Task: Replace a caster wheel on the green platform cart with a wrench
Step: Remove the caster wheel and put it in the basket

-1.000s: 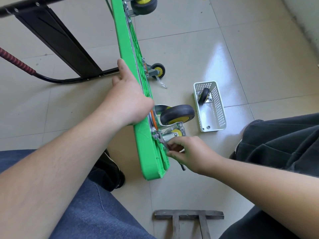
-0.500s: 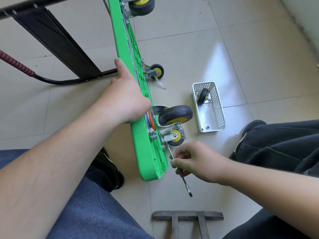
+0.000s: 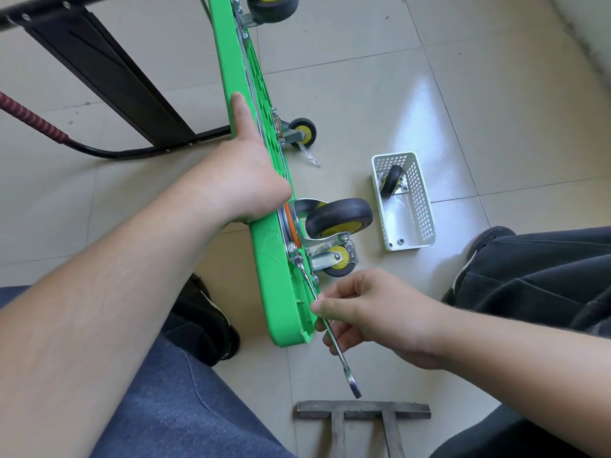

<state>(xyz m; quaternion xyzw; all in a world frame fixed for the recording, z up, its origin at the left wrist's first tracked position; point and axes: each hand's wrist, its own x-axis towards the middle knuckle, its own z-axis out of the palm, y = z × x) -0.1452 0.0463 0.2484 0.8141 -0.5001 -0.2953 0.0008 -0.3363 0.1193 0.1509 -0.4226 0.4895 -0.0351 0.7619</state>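
We found the green cart (image 3: 264,246) still on edge on the floor, our left hand (image 3: 246,190) gripping its rim. Our right hand (image 3: 373,312) pinched the wrench (image 3: 325,320), now swung lower from the caster (image 3: 337,219) bolt than a second ago.

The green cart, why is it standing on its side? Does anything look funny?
The green plastic platform cart is tipped on its edge, black-and-yellow caster wheels pointing sideways, held by the left hand. The right hand holds a silver wrench. One loose black caster lies in the white mesh basket.
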